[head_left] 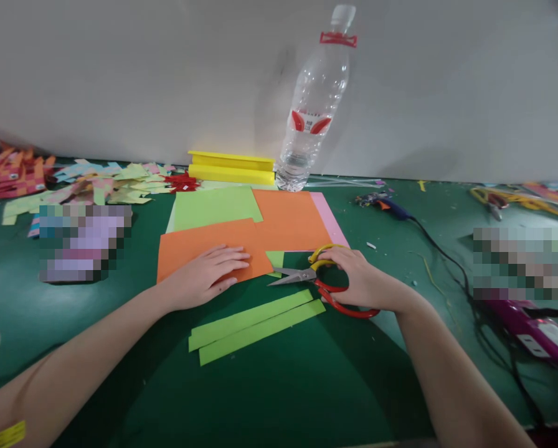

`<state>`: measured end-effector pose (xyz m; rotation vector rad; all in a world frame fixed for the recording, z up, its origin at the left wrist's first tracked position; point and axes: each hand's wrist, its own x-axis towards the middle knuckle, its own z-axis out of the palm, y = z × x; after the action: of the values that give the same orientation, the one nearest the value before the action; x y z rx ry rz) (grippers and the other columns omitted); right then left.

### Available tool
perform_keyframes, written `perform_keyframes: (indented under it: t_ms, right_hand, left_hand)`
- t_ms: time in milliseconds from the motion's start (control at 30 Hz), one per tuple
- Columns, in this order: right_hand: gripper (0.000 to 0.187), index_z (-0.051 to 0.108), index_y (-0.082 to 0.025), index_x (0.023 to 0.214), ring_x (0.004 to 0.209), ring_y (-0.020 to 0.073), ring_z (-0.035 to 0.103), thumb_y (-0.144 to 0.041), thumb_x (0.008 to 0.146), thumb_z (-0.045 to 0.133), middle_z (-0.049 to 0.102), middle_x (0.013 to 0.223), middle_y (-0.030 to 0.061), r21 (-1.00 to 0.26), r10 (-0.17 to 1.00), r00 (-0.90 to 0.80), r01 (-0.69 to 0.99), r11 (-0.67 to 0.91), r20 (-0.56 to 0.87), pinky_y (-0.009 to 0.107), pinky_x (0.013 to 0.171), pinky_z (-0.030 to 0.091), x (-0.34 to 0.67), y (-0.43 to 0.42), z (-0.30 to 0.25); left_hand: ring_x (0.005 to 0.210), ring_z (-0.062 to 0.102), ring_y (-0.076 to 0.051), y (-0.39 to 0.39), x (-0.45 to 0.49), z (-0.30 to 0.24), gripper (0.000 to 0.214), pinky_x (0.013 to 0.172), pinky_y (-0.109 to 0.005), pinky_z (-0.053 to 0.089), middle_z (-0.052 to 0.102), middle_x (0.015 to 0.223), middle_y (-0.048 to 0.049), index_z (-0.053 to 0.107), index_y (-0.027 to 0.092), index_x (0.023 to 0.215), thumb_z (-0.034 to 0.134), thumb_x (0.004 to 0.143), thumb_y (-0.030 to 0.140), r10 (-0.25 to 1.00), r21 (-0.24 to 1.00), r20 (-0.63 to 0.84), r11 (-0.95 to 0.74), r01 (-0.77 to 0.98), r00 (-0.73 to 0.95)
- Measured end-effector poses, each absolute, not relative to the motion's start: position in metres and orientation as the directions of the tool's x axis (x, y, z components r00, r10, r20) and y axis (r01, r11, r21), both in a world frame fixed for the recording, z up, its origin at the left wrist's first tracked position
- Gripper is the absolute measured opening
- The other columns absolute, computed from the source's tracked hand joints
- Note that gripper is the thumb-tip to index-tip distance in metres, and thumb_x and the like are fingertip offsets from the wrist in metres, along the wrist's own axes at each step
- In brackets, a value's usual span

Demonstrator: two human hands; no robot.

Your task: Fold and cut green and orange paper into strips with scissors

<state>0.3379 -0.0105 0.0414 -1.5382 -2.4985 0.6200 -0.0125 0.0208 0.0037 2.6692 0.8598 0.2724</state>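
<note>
My left hand (208, 277) lies flat, fingers stretched out, on an orange paper sheet (199, 239). My right hand (358, 277) grips a pair of scissors (328, 287) with one yellow and one red handle loop. The blades are parted and point left, close to the orange sheet's right corner. Under that corner a bit of green paper shows. Two long green paper strips (255, 326) lie side by side on the table in front of my hands. Behind, a green sheet (213, 206), another orange sheet (293, 218) and a pink sheet (330, 221) overlap.
A clear plastic bottle (314, 106) leans against the wall beside folded yellow pieces (232, 171). Paper scraps (106, 180) heap at the back left, near a blurred phone-like object (87, 246). On the right are a dark cable (440, 249) and a magenta power strip (526, 326).
</note>
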Motion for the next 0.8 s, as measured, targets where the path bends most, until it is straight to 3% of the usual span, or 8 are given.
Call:
perform_keyframes:
  t_ms: [200,400,800]
  right_hand:
    - [0.048,0.058,-0.025,0.114,0.126,0.0327,0.045,-0.032,0.067,0.064,0.057,0.127,0.0081,-0.416,0.867,-0.498,0.795,0.441,-0.032,0.054,0.104,0.036,0.332,-0.011,0.039]
    - [0.049,0.058,-0.025,0.117,0.125,0.0315,0.047,-0.036,0.069,0.065,0.058,0.127,0.0075,-0.388,0.856,-0.516,0.787,0.480,0.013,0.052,0.106,0.036,0.333,-0.010,0.036]
    - [0.048,0.058,-0.029,0.117,0.122,0.0318,0.049,-0.038,0.070,0.064,0.060,0.125,0.0052,-0.349,0.846,-0.533,0.791,0.502,0.009,0.054,0.105,0.035,0.336,-0.013,0.043]
  left_hand:
    - [0.132,0.040,-0.016,0.028,-0.015,-0.001,0.034,0.110,-0.037,0.031,0.050,0.139,0.0029,0.055,0.030,0.125,0.030,0.102,0.033,0.590,0.369,0.101,-0.770,0.520,0.801]
    - [0.140,0.026,-0.013,0.032,-0.014,-0.003,0.039,0.117,-0.040,0.009,0.039,0.147,0.0069,0.039,0.034,0.139,0.025,0.103,0.027,0.579,0.343,0.054,-0.776,0.530,0.813]
    - [0.141,0.024,-0.012,0.035,-0.013,-0.004,0.041,0.117,-0.040,0.009,0.039,0.147,0.0075,0.039,0.033,0.139,0.022,0.103,0.027,0.581,0.371,0.046,-0.766,0.526,0.813]
